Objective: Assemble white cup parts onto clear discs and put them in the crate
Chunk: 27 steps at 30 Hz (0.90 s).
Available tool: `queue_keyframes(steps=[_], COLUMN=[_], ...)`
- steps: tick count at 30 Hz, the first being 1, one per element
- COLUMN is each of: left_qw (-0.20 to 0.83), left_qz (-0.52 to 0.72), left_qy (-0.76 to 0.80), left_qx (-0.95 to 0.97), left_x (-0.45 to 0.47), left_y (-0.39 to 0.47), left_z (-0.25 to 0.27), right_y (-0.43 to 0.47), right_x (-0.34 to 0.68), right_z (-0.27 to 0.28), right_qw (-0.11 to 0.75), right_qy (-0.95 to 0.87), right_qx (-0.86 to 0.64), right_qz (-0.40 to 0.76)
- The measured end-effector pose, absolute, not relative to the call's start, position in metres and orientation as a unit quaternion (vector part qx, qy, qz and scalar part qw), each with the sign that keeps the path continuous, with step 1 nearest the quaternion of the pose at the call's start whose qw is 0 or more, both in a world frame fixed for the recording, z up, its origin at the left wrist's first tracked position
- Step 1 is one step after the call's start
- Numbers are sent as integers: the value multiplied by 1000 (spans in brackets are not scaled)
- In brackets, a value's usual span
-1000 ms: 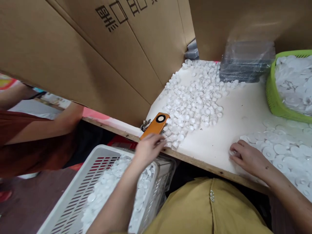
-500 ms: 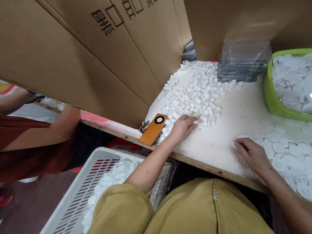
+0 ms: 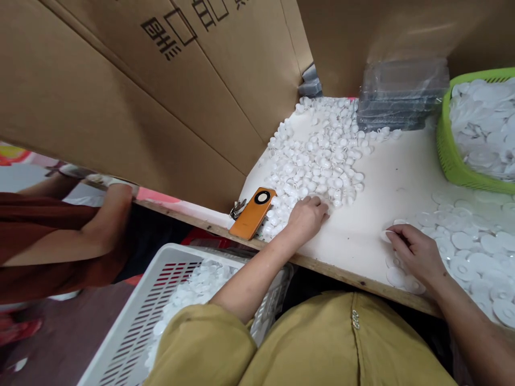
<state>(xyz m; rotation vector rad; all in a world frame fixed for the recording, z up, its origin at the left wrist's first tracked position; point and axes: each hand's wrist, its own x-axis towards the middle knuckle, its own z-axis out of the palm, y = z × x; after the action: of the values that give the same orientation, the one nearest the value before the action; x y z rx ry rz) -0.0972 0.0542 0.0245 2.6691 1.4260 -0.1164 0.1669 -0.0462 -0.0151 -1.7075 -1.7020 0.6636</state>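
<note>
My left hand (image 3: 308,219) is at the near edge of a heap of small white plastic caps (image 3: 317,155), fingers curled together. What lies between its fingertips is hidden. On the right, my right hand (image 3: 420,253) pinches a thin white plastic disc (image 3: 385,236) by its edge between thumb and forefinger. Beside and behind that hand spreads a layer of flat white discs (image 3: 462,240), some with a ring in the middle. The held disc is above the white tabletop (image 3: 350,252).
An orange phone (image 3: 253,214) and keys (image 3: 237,209) lie by cardboard (image 3: 193,118). Clear plastic packs (image 3: 402,96) stand behind, with a green basket (image 3: 444,145) of discs at right. A white crate (image 3: 132,321) sits below the wooden edge. Another person's arm (image 3: 96,230) shows left.
My left hand has moved slightly right and down, and its fingers have curled in. My right hand keeps its pinch on the disc, almost unmoved. The other person's arm has shifted.
</note>
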Motion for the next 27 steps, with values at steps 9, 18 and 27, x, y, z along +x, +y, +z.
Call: queue_keyframes(steps=[9,18,27], left_qw=[148,277,355], left_qz=[-102,136,170], left_qy=[445,420,377], left_qx=[877,853,839], left_x=[-166,-74,-56], left_y=[13,27,25], left_z=[75,16,-20], right_y=[-48,-52,-33], right_x=[169,169,152], right_z=[-15,-16,3], right_qw=[326,364,335], right_qy=[-664,-552,-481], right_qx=[-625,-671,-630], right_qz=[248,334,509])
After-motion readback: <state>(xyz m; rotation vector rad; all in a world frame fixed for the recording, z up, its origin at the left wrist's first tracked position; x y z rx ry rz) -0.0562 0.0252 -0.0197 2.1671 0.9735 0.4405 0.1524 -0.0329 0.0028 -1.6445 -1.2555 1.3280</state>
